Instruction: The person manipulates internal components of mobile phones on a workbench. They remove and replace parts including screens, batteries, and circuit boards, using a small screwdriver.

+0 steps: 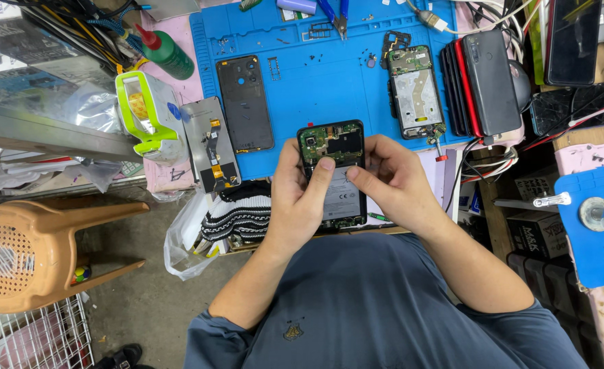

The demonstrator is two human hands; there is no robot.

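At far left, an orange plastic stool [25, 249] lies tipped on its side on the concrete floor, above a white wire rack [32, 338]. On the bench edge beyond it sits a white device with a lime-green handle [148, 116], with a green bottle with a red nozzle [165, 53] just behind. A detached phone display panel [211, 145] rests face down half off the blue work mat [315, 82], beside a black phone back cover [245, 102] lying on the mat.

At centre, a person in a blue shirt holds an opened smartphone [336, 171] at the near edge of the mat, its back removed so the green circuit board and battery show. The left hand [295, 198] grips the phone's left side, thumb pressed on the battery just under the board. The right hand [397, 181] is closed around the right side, its thumb meeting the left thumb on the battery. A striped black-and-white cloth [237, 215] lies just left of the left hand.

Further right on the mat lies a second stripped phone frame [417, 92], with a small red-handled screwdriver [438, 147] at its lower end. A stack of phones [479, 85] stands on edge beside it, trailing white cables. At far right, another blue mat [599, 232] carries a round tool.
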